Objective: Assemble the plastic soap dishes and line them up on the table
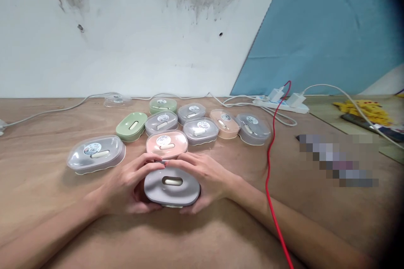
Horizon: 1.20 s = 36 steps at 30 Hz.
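A grey oval soap box (172, 185) with a slot in its top sits on the wooden table (221, 235) right in front of me. My left hand (128, 187) wraps its left side and my right hand (206, 178) wraps its right side, fingers curled round the edges and fingertips meeting behind it. Just beyond the fingers stands a pink box with a clear lid (166, 143). Left of it lies a grey box under a clear lid (95, 154).
Several more lidded boxes in green, grey and peach (202, 128) are grouped behind. A loose clear lid (117, 100) lies near the wall. A red cable (272, 168) crosses my right forearm. A white power strip (284, 103) with chargers and cables is at the back right.
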### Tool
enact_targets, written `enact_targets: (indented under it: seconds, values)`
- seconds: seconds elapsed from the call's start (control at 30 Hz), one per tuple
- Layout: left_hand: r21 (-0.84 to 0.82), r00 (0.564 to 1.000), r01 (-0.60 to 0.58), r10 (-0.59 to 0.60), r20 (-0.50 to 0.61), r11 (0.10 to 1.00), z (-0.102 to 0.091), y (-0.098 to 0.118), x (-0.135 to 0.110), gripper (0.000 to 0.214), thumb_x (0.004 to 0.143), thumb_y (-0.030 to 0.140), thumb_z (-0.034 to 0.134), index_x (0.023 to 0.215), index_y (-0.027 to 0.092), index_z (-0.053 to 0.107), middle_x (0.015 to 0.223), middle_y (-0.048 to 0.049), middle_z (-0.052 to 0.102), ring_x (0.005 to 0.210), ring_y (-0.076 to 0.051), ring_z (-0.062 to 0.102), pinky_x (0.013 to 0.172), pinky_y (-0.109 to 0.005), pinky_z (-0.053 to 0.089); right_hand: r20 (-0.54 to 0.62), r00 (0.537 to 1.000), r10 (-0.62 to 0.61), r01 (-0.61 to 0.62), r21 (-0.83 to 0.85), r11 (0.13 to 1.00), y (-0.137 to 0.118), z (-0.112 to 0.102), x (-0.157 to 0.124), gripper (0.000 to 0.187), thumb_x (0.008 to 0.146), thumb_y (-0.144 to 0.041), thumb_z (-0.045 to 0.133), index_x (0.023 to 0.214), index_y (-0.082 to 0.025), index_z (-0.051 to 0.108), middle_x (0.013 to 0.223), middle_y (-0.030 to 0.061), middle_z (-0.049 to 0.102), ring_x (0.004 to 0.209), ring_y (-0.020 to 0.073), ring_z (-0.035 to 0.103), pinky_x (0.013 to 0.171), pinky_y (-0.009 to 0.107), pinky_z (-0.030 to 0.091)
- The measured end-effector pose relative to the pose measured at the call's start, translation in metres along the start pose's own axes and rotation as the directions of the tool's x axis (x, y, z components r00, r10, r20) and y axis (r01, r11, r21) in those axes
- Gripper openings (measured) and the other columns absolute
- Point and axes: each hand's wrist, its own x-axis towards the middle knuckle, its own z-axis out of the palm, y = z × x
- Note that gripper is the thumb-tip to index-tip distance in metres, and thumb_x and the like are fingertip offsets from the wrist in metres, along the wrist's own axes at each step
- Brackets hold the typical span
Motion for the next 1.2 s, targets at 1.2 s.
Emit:
enact_targets:
  seconds: [1.2]
  values:
    - [-0.041,0.999,-0.039,0.040,0.014,0.998,-0.002,-0.006,-0.003,0.098,0.068,0.053,0.090,0.149,0.020,0.044,0.141,-0.0217,0.058,0.124,-0.037,0.065,0.095,-0.047,0.062,-0.012,1.000,0.014,-0.014,-0.011,1.000,-0.006,0.003,0.003,0.107,0.070,-0.053,0.087,0.155,-0.016,0.034,0.148,0.0202,0.055,0.134,0.0346,0.056,0.107,0.048,0.052]
